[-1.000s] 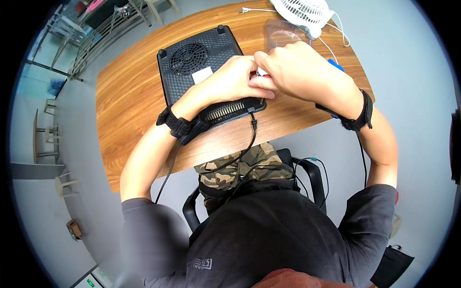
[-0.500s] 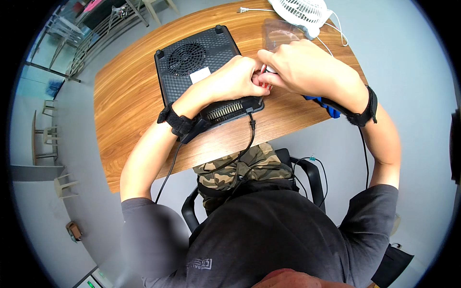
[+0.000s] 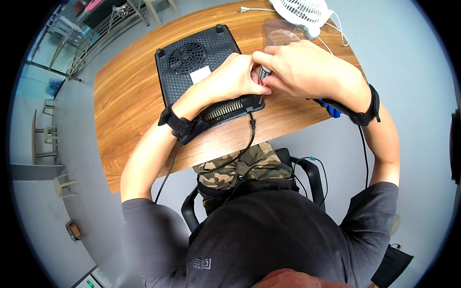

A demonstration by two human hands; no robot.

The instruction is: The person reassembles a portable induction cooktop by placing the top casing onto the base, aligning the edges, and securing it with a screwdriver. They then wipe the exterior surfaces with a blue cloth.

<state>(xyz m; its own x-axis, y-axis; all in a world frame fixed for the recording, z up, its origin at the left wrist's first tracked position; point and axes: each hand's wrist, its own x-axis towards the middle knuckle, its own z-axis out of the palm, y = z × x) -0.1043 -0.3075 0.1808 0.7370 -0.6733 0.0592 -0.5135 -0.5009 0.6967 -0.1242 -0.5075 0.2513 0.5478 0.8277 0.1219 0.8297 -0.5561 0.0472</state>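
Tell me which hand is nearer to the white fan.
Right. The right hand is below the white fan in the picture, apart from it; the left hand is farther off, lower left, overlapping the black vented device.

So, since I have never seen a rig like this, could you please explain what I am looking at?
No robot here: a person works bare-handed, seen by a wide fisheye camera on their head, looking down. On the wooden table lies a flat black appliance, round vent facing up, with a white fan and a clear plastic piece toward the far right. The left hand and right hand meet near the appliance's right edge, holding a small object between them, mostly hidden.
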